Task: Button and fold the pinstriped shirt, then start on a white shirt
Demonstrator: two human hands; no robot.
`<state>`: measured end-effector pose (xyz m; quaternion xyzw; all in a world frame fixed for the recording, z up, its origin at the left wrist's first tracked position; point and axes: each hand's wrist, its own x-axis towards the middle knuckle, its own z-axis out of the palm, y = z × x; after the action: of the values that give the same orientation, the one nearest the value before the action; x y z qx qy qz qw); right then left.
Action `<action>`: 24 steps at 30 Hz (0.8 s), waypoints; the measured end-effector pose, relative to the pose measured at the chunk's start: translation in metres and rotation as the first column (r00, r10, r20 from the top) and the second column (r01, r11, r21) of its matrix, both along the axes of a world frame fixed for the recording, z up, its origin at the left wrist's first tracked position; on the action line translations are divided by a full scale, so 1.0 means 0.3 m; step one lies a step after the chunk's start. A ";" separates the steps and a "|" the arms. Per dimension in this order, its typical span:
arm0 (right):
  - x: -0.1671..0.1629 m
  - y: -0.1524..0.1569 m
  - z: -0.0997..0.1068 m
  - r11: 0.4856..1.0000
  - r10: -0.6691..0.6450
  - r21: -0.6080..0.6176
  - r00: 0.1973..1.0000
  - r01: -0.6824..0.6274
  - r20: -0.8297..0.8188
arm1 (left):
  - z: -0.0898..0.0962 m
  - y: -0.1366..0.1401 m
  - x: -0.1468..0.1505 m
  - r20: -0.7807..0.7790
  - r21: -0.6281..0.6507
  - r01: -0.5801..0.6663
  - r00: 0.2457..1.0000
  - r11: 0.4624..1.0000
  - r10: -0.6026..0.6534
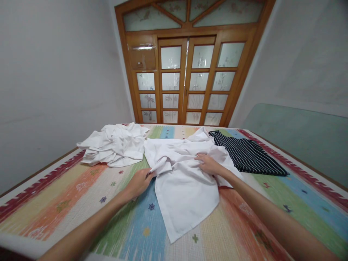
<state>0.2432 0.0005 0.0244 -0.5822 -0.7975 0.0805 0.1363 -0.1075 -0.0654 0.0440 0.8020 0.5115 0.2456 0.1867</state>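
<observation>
One patterned cover (108, 195), near right corner cropped, beneath the white garment (187, 192). Left of the garment, a crumpled heap (115, 143); rightward, striped cloth (250, 152). Left hand (140, 181) pinching the garment's edge; right hand (210, 165) atop, underside hidden, cannot tell if clamped.

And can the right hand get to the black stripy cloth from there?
Probably yes. The stripy cloth lies just to the right of the right hand, and only low folds of the white cloth lie between them.
</observation>
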 end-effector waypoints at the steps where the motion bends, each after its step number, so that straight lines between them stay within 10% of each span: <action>1: -0.030 -0.006 0.006 1.000 0.007 0.003 1.000 -0.007 -0.026 | 0.002 -0.014 0.031 0.018 -0.013 0.017 1.000 1.000 -0.016; 9: -0.290 -0.060 0.090 0.967 0.253 0.095 0.914 -0.235 -0.317 | -0.025 -0.137 0.297 -0.106 -0.010 0.493 0.865 0.870 -0.491; 13: -0.441 -0.064 0.083 0.961 0.276 0.045 0.950 -0.272 -0.145 | -0.065 -0.210 0.422 -0.170 0.043 0.650 0.753 0.759 -0.635; 24: -0.684 -0.064 0.046 0.968 0.232 0.034 0.936 -0.249 0.265 | -0.142 -0.230 0.543 -0.130 0.087 0.744 0.668 0.663 -0.733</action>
<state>0.0382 -0.0187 0.0383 -0.4809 -0.8759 -0.0067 0.0395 0.0554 -0.1344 0.0014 0.9605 0.1323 0.1482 0.1949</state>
